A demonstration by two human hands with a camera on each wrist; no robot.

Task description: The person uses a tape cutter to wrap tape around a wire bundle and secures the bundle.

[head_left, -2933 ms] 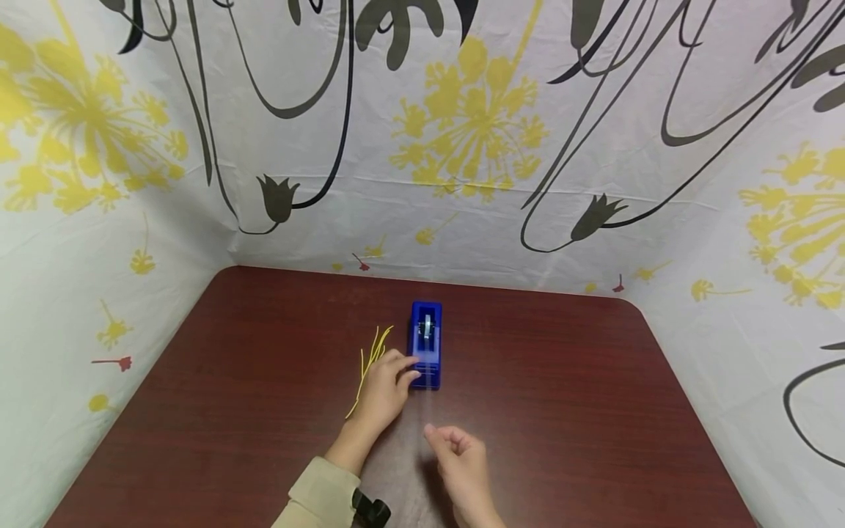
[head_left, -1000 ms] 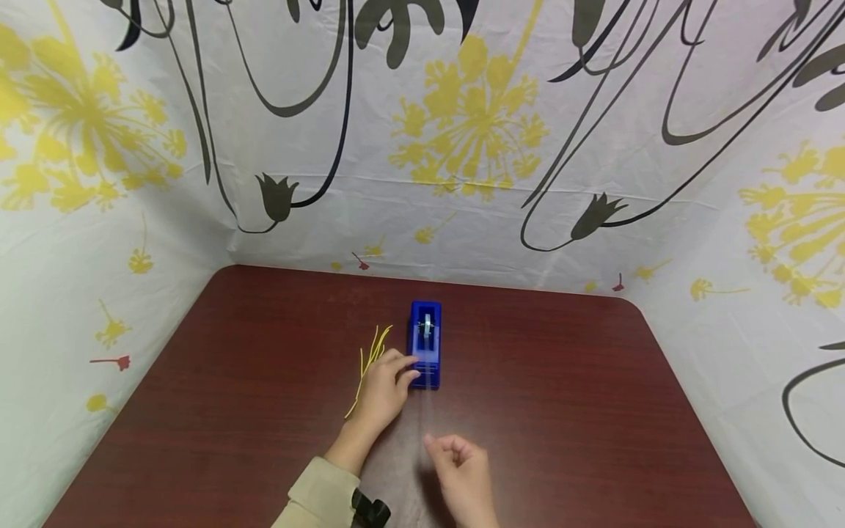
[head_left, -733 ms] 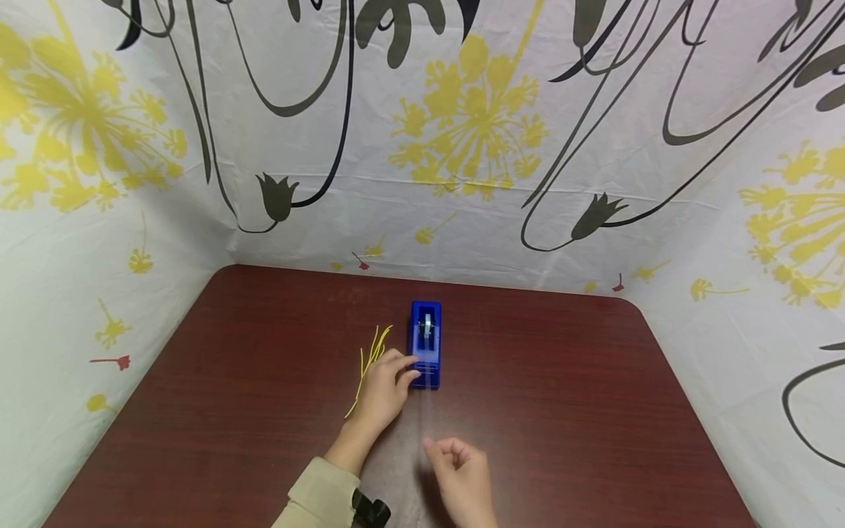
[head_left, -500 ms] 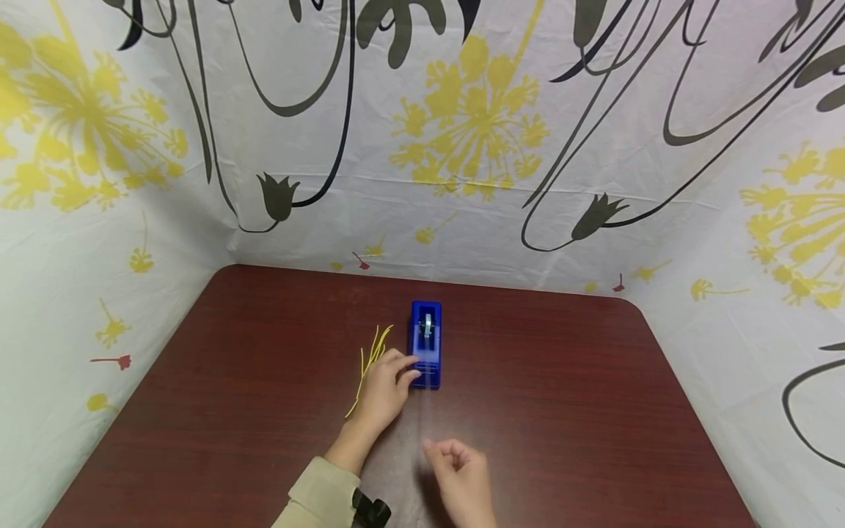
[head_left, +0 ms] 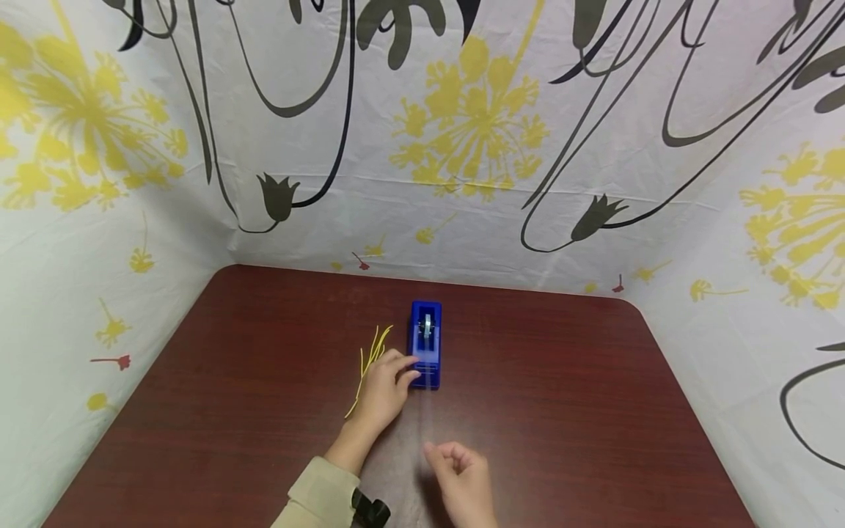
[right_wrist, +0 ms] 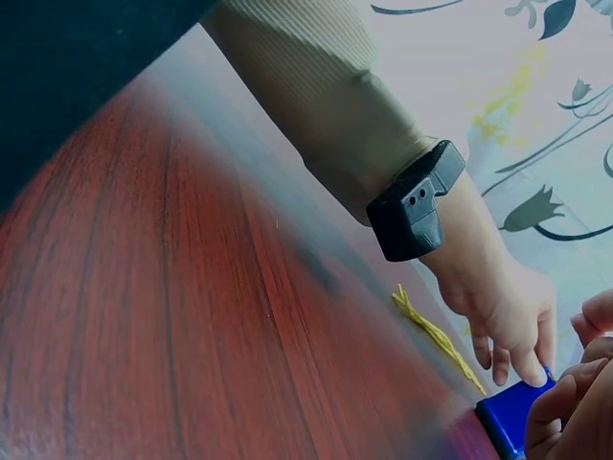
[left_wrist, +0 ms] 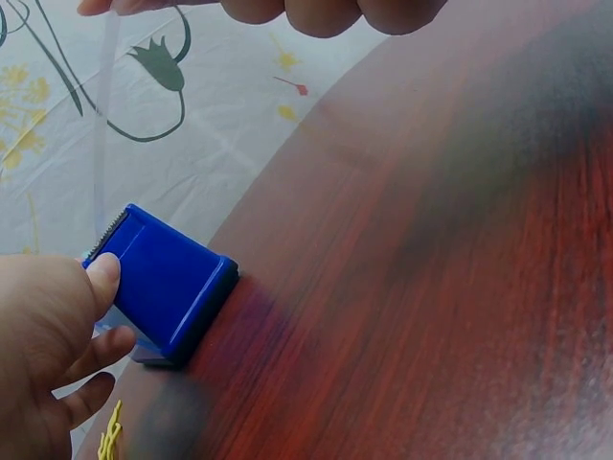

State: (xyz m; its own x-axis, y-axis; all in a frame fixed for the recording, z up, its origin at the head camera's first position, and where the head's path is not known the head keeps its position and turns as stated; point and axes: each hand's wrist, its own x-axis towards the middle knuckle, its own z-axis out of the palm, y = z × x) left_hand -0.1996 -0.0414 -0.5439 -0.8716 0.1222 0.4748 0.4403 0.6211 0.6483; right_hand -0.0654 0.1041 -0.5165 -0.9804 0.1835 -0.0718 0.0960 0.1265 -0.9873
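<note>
A blue tape dispenser (head_left: 427,359) with a roll of clear tape in it sits on the table, its toothed cutter edge facing me. My left hand (head_left: 381,389) holds it at the left side and front end, thumb near the cutter in the left wrist view. From the dispenser a clear strip of tape (left_wrist: 100,144) runs taut toward my body. Its free end is pinched between thumb and forefinger of my right hand (head_left: 462,477), raised above the table. Just left of my left hand lie several thin yellow ties (head_left: 363,374), partly hidden by it.
The dark red-brown table (head_left: 561,389) has rounded far corners. White cloth (head_left: 422,249) printed with flowers rises behind it and along both sides. A black wrist camera (right_wrist: 417,206) is strapped on my left wrist, below a beige sleeve (right_wrist: 316,86).
Compared with about three seconds ago, my right hand has drawn slightly nearer to my body, with more tape pulled out. The left hand, dispenser and yellow ties have stayed put.
</note>
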